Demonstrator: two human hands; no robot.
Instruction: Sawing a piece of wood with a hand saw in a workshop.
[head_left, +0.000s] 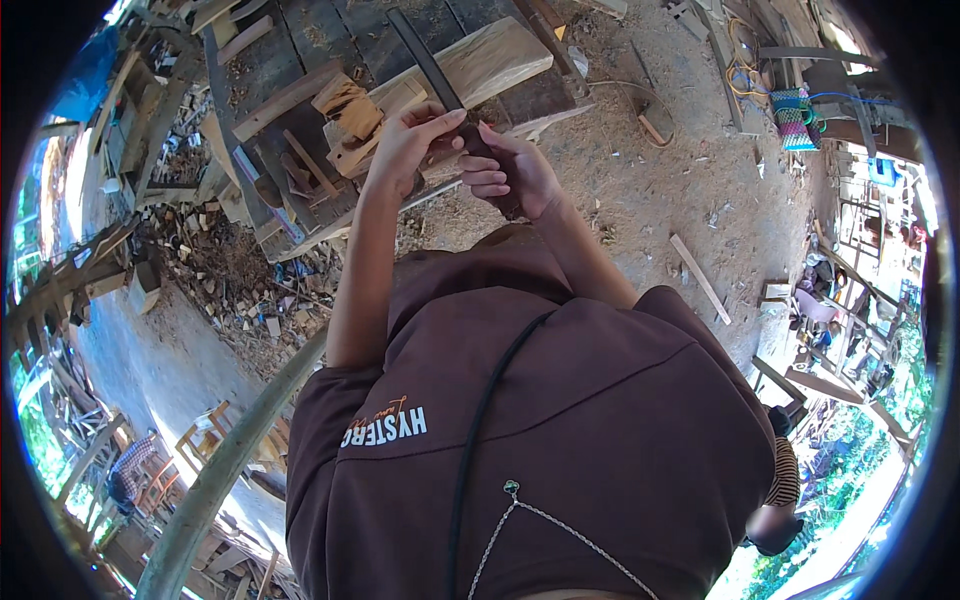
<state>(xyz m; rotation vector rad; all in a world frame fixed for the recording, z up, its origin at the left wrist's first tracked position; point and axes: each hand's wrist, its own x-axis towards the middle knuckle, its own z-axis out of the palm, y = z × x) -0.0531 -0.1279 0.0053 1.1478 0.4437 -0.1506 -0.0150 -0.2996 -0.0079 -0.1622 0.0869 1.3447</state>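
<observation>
Right hand (522, 175) fingers are wrapping around the near part of the dark bar (432, 68); left hand (412, 142) fingers are curling at its left side, thumb against it, grip firmness not being possible to tell. The bar's long axis is pointing outward and slightly left over the desk (285, 55), the right hand sitting closer to its near end. Beneath the bar, a pale plank (505, 58) is lying crosswise; left of it, a rough wood block (350, 103) is resting.
</observation>
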